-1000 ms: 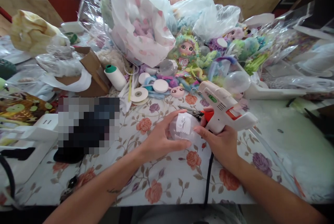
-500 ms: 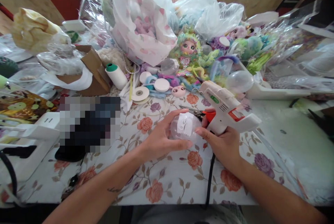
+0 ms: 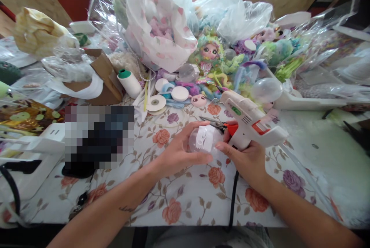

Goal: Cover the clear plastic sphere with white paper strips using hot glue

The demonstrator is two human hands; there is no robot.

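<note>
A clear plastic ball [image 3: 214,148] with a white paper-like piece [image 3: 204,139] on its front is between my hands, above the flowered tablecloth. Around its left side curl the thumb and fingers of my left hand [image 3: 189,149]. My right hand [image 3: 245,159] pinches its right edge, the thumb in front and a fingertip behind. Just beyond my right hand is a white glue gun [image 3: 245,118], its nozzle pointing up and left; the hand hides part of it. Pointed metal cutters or pliers [image 3: 218,124] lie behind the ball, partly covered.
A doll [image 3: 209,53], another clear ball [image 3: 267,89] and a ribbon spool [image 3: 156,103] crowd the far side. A thread cone [image 3: 130,84] stands by a cardboard box [image 3: 106,80]. At left are a blurred dark object [image 3: 100,140] and a power strip [image 3: 26,174]. A black cord [image 3: 233,201] hangs over the near edge.
The view has shifted very slightly. Both hands keep the same hold on the ball, and nothing else has visibly moved.
</note>
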